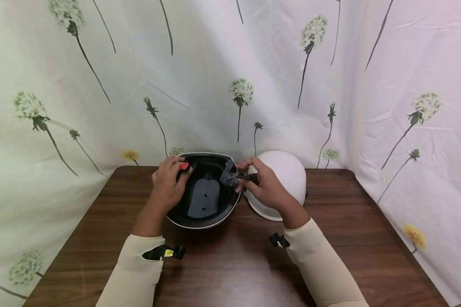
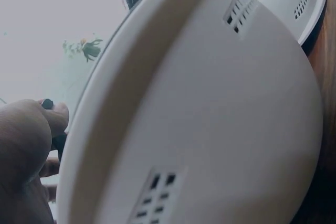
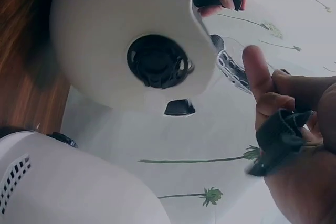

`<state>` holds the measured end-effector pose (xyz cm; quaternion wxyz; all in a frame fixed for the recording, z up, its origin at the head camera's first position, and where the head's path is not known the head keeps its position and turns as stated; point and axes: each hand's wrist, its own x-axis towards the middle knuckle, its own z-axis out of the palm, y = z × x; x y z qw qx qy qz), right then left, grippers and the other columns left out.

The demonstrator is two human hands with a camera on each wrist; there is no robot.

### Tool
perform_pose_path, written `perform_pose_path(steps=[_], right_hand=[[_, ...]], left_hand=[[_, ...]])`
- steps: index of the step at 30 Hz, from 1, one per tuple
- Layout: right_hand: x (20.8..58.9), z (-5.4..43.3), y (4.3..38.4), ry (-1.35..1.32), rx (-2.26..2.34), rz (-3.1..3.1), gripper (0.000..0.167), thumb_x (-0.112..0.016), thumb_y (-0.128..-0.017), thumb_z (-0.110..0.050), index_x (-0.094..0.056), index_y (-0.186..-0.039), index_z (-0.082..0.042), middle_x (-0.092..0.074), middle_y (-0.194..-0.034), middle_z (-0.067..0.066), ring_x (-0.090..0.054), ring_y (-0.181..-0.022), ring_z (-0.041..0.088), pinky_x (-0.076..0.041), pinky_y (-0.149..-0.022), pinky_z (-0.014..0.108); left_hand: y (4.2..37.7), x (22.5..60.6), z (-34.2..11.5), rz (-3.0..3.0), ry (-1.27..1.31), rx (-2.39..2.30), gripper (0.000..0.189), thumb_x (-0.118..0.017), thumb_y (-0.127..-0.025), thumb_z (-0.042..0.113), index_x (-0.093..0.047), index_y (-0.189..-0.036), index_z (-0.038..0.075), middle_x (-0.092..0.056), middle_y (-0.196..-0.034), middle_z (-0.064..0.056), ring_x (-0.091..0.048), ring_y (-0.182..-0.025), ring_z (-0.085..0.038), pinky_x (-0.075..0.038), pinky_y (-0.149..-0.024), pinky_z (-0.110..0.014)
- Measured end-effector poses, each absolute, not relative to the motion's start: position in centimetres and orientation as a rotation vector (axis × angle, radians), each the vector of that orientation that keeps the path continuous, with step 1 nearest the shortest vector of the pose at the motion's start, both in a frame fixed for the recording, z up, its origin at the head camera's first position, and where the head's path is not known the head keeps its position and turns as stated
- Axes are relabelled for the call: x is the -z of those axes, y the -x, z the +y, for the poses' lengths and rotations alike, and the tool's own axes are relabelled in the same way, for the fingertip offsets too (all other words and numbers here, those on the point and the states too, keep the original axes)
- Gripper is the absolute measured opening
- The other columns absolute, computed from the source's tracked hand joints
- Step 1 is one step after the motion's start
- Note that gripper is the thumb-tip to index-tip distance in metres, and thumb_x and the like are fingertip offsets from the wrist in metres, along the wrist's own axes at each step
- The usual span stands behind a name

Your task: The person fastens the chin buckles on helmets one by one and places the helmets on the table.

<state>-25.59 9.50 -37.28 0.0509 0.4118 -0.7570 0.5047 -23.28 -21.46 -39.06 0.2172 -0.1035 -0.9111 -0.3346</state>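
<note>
A white helmet (image 1: 203,198) lies upside down, its black padded inside facing up. My left hand (image 1: 167,181) is at its left rim, holding a black strap end with a red buckle piece (image 1: 184,166) between thumb and fingers. My right hand (image 1: 265,181) is at the right rim and pinches a black strap (image 3: 281,140). A clear, shiny piece with a dark pattern (image 3: 232,71) shows beside those fingers. The right wrist view shows a round black fitting (image 3: 157,61) on the helmet's white shell; vent slots (image 2: 155,198) show in the left wrist view.
A second white helmet (image 1: 286,170) sits dome up to the right, close to the first and behind my right hand. Both are on a brown wooden table (image 1: 230,273). A white cloth (image 1: 199,98) printed with flowers hangs behind the table's far edge.
</note>
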Motion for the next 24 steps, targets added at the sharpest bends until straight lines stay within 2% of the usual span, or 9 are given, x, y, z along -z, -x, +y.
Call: perform_pose_path(steps=[3, 5, 9, 10, 16, 19, 24], right_hand=[[37.2, 9.4, 25.6, -1.249, -1.526, -2.287, 0.021, -0.066, -0.103, 0.01, -0.052, -0.117, 0.002, -0.054, -0.136, 0.028, -0.079, -0.082, 0.029, -0.064, -0.07, 0.031], [37.1, 9.2, 25.6, -1.217, -1.463, -2.278, 0.018, -0.071, -0.101, 0.008, -0.058, -0.112, 0.001, -0.056, -0.13, 0.023, -0.077, -0.093, 0.025, -0.063, -0.074, 0.028], [36.9, 8.7, 25.5, -1.156, -1.387, -2.244, 0.015, -0.08, -0.096, 0.003, -0.07, -0.106, -0.001, -0.062, -0.12, 0.016, -0.065, -0.103, 0.021, -0.059, -0.082, 0.026], [36.8, 8.6, 25.5, -1.154, -1.388, -2.236, 0.015, -0.081, -0.095, 0.002, -0.072, -0.106, -0.001, -0.063, -0.118, 0.016, -0.064, -0.102, 0.02, -0.059, -0.083, 0.027], [36.7, 7.6, 25.6, -1.187, -1.509, -2.234, 0.024, -0.079, -0.096, 0.004, -0.078, -0.12, 0.004, -0.066, -0.119, 0.02, -0.072, -0.071, 0.013, -0.064, -0.067, 0.031], [36.8, 7.0, 25.7, -1.206, -1.616, -2.224, 0.028, -0.076, -0.097, 0.007, -0.076, -0.125, 0.008, -0.063, -0.123, 0.023, -0.075, -0.074, 0.018, -0.065, -0.066, 0.033], [37.0, 5.9, 25.8, -1.227, -1.784, -2.22, 0.037, -0.07, -0.097, 0.015, -0.069, -0.134, 0.011, -0.058, -0.136, 0.027, -0.082, -0.088, 0.04, -0.068, -0.075, 0.038]], left_hand=[[23.4, 39.1, -21.5, -2.519, 0.292, 0.927, 0.035, -0.06, -0.114, 0.023, -0.067, -0.134, -0.006, -0.056, -0.157, -0.025, -0.03, -0.163, -0.048, -0.02, -0.122, -0.081], [23.4, 39.2, -21.6, -2.517, 0.294, 0.932, 0.035, -0.06, -0.114, 0.023, -0.067, -0.134, -0.006, -0.056, -0.157, -0.025, -0.03, -0.163, -0.047, -0.02, -0.122, -0.081], [23.4, 39.2, -21.6, -2.518, 0.295, 0.935, 0.035, -0.06, -0.114, 0.023, -0.068, -0.133, -0.005, -0.056, -0.157, -0.025, -0.03, -0.163, -0.049, -0.02, -0.122, -0.081], [23.4, 39.2, -21.6, -2.519, 0.293, 0.932, 0.035, -0.061, -0.113, 0.023, -0.068, -0.133, -0.005, -0.056, -0.157, -0.025, -0.03, -0.163, -0.049, -0.019, -0.122, -0.081], [23.3, 39.2, -21.4, -2.497, 0.304, 0.908, 0.035, -0.064, -0.112, 0.022, -0.069, -0.131, -0.006, -0.057, -0.154, -0.026, -0.033, -0.16, -0.051, -0.021, -0.12, -0.082], [23.3, 39.1, -21.4, -2.481, 0.314, 0.888, 0.033, -0.066, -0.11, 0.021, -0.07, -0.129, -0.006, -0.059, -0.152, -0.026, -0.036, -0.158, -0.051, -0.023, -0.119, -0.081], [23.3, 39.1, -21.3, -2.49, 0.304, 0.859, 0.033, -0.068, -0.109, 0.019, -0.07, -0.13, -0.006, -0.058, -0.154, -0.026, -0.035, -0.159, -0.05, -0.023, -0.12, -0.08]])
